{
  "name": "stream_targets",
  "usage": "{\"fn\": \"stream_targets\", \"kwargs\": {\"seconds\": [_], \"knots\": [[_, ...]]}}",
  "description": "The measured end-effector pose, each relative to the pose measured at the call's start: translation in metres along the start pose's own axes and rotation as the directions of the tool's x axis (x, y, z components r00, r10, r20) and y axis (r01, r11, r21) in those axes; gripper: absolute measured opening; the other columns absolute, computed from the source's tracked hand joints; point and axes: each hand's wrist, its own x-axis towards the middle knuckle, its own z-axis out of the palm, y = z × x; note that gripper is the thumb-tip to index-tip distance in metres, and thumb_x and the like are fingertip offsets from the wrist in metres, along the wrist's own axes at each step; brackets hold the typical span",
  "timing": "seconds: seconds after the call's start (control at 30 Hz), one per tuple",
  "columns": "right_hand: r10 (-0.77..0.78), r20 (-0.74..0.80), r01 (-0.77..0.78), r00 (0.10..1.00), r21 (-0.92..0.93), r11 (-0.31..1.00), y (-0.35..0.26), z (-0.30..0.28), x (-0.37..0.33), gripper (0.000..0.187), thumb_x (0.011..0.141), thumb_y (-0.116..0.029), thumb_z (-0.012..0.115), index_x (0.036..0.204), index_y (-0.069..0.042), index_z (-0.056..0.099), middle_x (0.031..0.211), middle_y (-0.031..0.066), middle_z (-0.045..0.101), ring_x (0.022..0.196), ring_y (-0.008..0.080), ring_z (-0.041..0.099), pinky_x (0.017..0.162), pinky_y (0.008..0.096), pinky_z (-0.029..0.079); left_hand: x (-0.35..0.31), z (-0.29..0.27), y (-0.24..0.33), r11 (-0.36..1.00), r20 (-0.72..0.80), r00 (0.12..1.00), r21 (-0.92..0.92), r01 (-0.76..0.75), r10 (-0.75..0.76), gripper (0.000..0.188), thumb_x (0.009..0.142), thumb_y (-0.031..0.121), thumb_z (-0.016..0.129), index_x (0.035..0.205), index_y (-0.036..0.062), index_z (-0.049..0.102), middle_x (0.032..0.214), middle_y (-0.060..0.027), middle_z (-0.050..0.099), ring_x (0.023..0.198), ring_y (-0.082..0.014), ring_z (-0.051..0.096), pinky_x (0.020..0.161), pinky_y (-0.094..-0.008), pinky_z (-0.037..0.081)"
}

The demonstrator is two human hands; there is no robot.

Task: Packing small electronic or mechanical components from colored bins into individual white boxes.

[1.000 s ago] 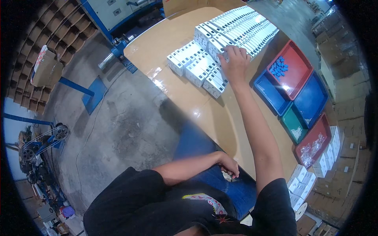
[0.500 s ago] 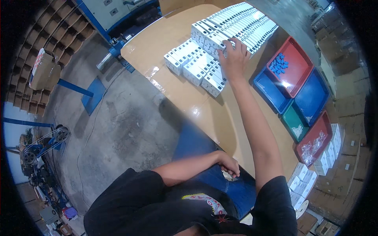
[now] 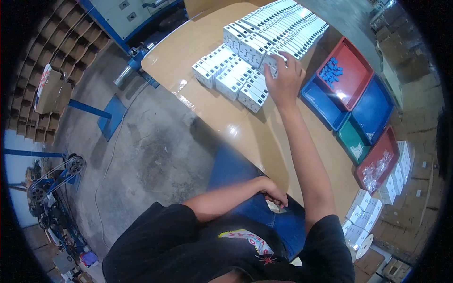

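My right hand (image 3: 285, 80) is over the near right end of a long block of white rectangular device housings (image 3: 252, 49) with small dark windows. Its thumb and fingers are apart and bent, beside the white end faces; whether the fingertips touch them is hard to see. Lower separate rows of the same housings (image 3: 229, 82) stand just left of the hand. My left hand (image 3: 274, 192) rests low near my lap at the table edge, fingers curled in. A pale thing (image 3: 275, 206) shows beneath it; what the fingers hold, if anything, is hidden.
Right of my arm sit a red tray (image 3: 359, 70) with blue small parts (image 3: 331, 71), blue trays (image 3: 373, 111), a green tray (image 3: 348, 137) and a dark red tray (image 3: 391, 141) holding clear plastic pieces. White boxes (image 3: 363, 212) are stacked nearer me. A blue-framed machine (image 3: 137, 19) stands beyond the table (image 3: 165, 59).
My right hand has drawn back slightly toward me and to the right, exposing more of the housings' ends. The whole view has shifted a little. My left hand stays in place.
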Motion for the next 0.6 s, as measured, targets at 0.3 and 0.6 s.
{"fn": "stream_targets", "kwargs": {"seconds": [0.3,0.6], "knots": [[0.492,0.126,-0.496,0.861,0.002,0.868,0.053,-0.149,-0.191,0.019,0.086,-0.009,0.07,0.105,-0.01,0.068,0.109,0.0071,0.068,0.105,0.028,0.062,0.091,0.041,0.043,0.007,-0.004,-0.007,0.973,-0.061,0.998,0.229,0.003,0.011,0.039,0.1,0.038,0.062,0.121,0.0049,0.065,0.093,0.0003,0.07,0.075,-0.0071,0.059,0.061,-0.0239,0.048],[0.778,-0.19,-0.801,0.598,-0.136,0.583,0.096,-0.311,-0.354,0.011,0.088,-0.008,0.07,0.099,-0.006,0.068,0.101,0.0082,0.068,0.094,0.0273,0.066,0.089,0.0403,0.047,-0.004,-0.002,-0.004,0.95,-0.062,0.998,0.312,0.001,0.02,0.041,0.101,0.026,0.056,0.135,0.0036,0.058,0.11,-0.0051,0.069,0.088,-0.0105,0.061,0.08,-0.0242,0.051]]}}
